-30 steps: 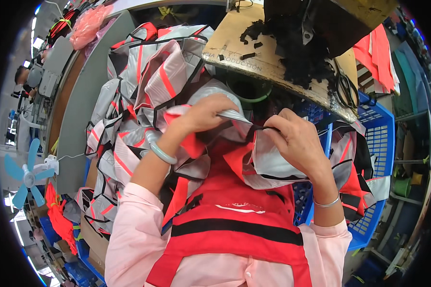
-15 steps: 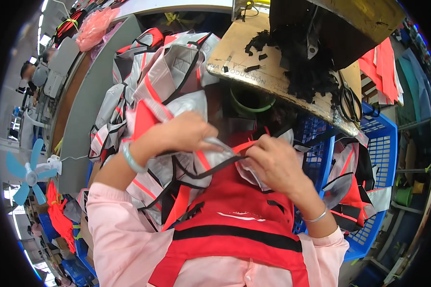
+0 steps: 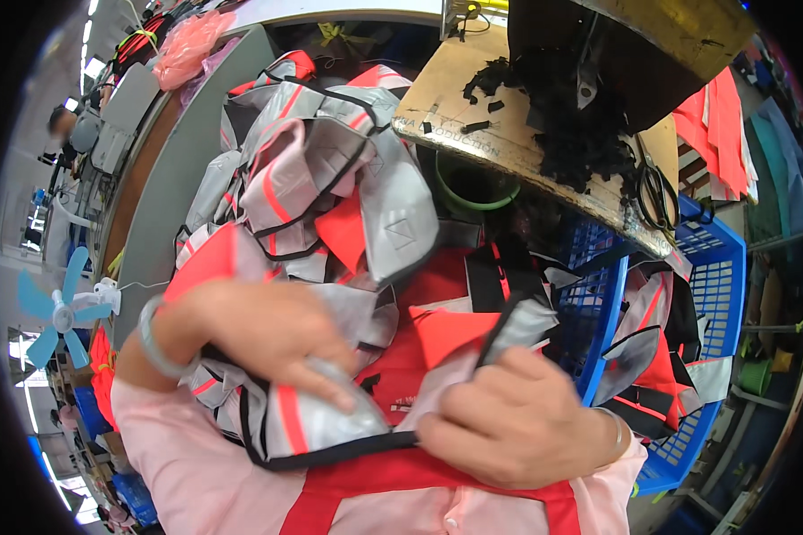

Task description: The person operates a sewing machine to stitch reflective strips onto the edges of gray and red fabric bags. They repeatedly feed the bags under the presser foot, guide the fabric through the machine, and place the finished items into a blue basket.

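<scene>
In the head view, the silver-and-pink sewn piece point(image 3: 348, 430) lies low, across the front of the red apron point(image 3: 375, 473), its black-bound edge running between the two hands. The right hand point(image 3: 507, 423) has its fingers curled around the black-bound cloth, part of which stands up above the knuckles. The left hand point(image 3: 272, 330) is motion-blurred over the piece, index finger stretched along it; whether its other fingers pinch cloth cannot be told.

Ahead, the worktop point(image 3: 439, 100) ends in a worn slanting edge, well apart from both hands. Below that edge sits a green-rimmed bin point(image 3: 482, 206). The blue crate point(image 3: 724, 272), loaded with similar pieces, bounds the right hand's side, near the wrist. A tall heap of sewn pieces point(image 3: 330, 169) crowds the space ahead of the left hand, with a grey panel point(image 3: 174, 152) beyond it.

Black scraps point(image 3: 584, 134) and scissors point(image 3: 649, 171) lie on the worktop, partly under a dark box-like part point(image 3: 651, 89).
</scene>
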Demonstrator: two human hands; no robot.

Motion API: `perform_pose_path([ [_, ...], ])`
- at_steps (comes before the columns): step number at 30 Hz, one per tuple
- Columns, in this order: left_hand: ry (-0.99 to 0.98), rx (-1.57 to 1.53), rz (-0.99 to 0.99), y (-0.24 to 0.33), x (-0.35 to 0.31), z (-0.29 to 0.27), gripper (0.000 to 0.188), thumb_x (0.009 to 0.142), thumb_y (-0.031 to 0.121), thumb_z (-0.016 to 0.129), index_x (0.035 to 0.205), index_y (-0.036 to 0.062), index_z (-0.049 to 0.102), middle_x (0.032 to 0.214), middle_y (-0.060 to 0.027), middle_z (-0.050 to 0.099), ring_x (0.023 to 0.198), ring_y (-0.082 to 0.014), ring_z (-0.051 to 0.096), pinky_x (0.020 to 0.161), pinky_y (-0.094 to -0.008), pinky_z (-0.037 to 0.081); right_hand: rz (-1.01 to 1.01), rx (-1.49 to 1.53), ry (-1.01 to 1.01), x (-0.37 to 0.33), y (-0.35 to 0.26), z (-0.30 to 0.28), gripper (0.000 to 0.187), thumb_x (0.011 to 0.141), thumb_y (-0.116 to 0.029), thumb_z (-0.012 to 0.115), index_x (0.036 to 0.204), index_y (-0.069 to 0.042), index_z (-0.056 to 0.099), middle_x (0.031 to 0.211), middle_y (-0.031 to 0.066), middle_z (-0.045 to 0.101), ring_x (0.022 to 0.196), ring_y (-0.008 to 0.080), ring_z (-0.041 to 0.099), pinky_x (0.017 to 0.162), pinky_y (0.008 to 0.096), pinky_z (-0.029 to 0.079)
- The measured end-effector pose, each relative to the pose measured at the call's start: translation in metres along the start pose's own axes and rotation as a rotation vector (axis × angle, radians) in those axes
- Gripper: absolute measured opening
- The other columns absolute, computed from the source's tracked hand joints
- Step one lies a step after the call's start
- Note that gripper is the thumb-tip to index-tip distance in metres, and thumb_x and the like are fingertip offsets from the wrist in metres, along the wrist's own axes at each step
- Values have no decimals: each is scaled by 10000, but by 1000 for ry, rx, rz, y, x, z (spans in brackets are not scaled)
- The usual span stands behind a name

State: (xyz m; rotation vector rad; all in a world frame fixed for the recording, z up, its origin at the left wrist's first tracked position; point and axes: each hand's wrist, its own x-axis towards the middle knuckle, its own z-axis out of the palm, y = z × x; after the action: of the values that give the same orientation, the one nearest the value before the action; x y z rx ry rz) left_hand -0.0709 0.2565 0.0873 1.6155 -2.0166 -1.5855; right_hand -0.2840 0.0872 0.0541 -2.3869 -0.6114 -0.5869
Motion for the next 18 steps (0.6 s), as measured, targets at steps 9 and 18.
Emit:
perform_pose_path([
  [9, 724, 85, 418, -38, 171, 46, 458, 728, 213, 789, 1099, 16, 605, 1062, -116, 602, 1051, -317, 549, 885, -392, 457, 491, 29, -4, -84, 11, -7, 162, 733, -173, 689, 697, -69, 571, 665, 67, 527, 610, 257, 574, 554, 369, 430],
  [18, 1088, -137, 15, -44, 149, 131, 500, 694, -43, 546, 1189, 0, 605, 1107, -184, 641, 998, -340, 638, 893, -380, 492, 417, -12, 308, -75, 42, 24, 132, 738, -172, 685, 774, -84, 593, 687, 63, 546, 606, 273, 570, 555, 386, 450],
])
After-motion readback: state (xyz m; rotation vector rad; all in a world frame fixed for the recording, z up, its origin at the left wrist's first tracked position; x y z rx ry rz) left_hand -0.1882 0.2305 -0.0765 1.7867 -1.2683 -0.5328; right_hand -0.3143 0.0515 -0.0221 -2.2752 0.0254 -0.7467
